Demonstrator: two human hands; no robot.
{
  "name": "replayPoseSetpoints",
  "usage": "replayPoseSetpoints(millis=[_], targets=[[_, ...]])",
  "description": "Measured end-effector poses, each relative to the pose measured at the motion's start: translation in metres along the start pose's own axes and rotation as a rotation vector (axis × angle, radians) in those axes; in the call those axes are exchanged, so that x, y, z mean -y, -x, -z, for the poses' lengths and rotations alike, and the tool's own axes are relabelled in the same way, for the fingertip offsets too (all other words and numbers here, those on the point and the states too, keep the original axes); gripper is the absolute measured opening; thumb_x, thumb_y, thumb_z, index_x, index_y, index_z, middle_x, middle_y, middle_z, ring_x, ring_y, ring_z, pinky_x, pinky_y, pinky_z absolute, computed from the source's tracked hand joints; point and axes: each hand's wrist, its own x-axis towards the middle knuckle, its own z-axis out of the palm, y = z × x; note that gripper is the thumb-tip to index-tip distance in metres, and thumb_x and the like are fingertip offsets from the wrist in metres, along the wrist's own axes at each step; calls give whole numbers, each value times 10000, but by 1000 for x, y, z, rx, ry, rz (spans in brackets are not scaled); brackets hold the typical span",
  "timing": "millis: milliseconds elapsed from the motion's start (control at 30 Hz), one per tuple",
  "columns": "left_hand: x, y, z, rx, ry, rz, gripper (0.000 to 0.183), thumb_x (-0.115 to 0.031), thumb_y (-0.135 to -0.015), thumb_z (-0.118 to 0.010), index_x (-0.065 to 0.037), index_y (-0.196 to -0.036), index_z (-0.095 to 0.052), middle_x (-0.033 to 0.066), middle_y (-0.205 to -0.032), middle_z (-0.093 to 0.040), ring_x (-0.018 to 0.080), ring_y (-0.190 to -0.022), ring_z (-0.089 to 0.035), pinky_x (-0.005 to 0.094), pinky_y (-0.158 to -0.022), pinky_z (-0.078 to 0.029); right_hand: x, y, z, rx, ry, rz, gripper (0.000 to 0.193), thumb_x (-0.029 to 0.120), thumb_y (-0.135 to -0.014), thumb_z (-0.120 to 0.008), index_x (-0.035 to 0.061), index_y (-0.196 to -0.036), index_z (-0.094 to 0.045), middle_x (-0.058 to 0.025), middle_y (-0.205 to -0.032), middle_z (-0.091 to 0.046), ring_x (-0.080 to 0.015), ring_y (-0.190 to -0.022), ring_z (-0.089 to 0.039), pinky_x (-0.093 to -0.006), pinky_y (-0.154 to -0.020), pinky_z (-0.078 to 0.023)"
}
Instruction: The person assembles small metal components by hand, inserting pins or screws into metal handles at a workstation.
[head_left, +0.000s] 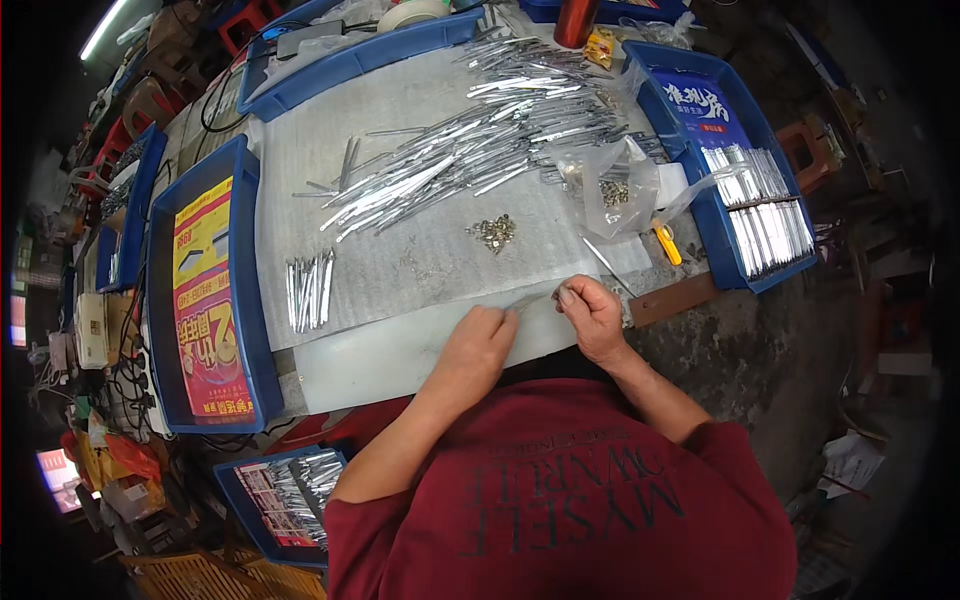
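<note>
Both hands are at the near edge of the table, over a pale translucent sheet (370, 370). My left hand (478, 348) is closed, with its fingertips curled out of sight. My right hand (592, 312) pinches with thumb and forefinger. A faint thin line seems to run between the two hands, too fine to make out. Beyond them lies a small heap of brass-coloured metal pieces (493, 233), with very fine loose bits (430, 268) beside it. A large pile of thin silvery metal rods (480, 140) spreads farther back. A smaller row of rods (310, 292) lies at left.
Blue trays (262, 340) flank the work surface; the right one holds stacked rods (760, 215). Near it are a clear bag of small metal parts (615, 190), a yellow-handled cutter (667, 243) and a red cylinder (575, 22). Another tray of rods (310, 490) sits low at left.
</note>
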Motion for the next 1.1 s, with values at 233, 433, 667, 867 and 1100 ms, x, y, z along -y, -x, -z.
replayPoseSetpoints(millis=[233,433,667,867,1100], targets=[[-1,27,22,75,-102,41,354,49,-603,-507,67,-956,-508,132,-793,-462,269,-727,-469,344,-646,-411,1,-4,-3,36,18,4,120,89,-813,-527,-19,-764,-542,-26,-600,-510,-73,-550,-463,-217,-503,-383],[-1,-10,-3,104,-126,-74,325,24,-635,-486,81,-955,-505,129,-791,-466,265,-729,-470,337,-648,-414,2,-1,-3,15,-59,-76,121,96,-823,-508,-17,-785,-532,-8,-631,-511,-62,-585,-461,-204,-537,-383],[23,-5,3,-326,-68,102,302,74,-625,-480,29,-919,-535,155,-784,-491,299,-738,-492,364,-649,-423,2,1,0,25,-107,-96,126,96,-834,-494,-13,-783,-529,-9,-654,-508,-66,-618,-464,-205,-571,-387],[97,44,80,-608,-399,505,257,83,-656,-472,23,-893,-551,174,-764,-512,338,-723,-502,400,-642,-414,3,0,-1,36,-71,-114,138,98,-836,-489,-14,-764,-527,-12,-647,-507,-69,-608,-462,-204,-565,-382],[129,66,109,-565,-487,598,178,57,-690,-499,30,-852,-566,181,-757,-527,347,-716,-513,402,-653,-411,0,-1,-1,41,-41,-76,140,96,-832,-492,-12,-751,-527,-12,-631,-505,-71,-591,-458,-206,-550,-381]])
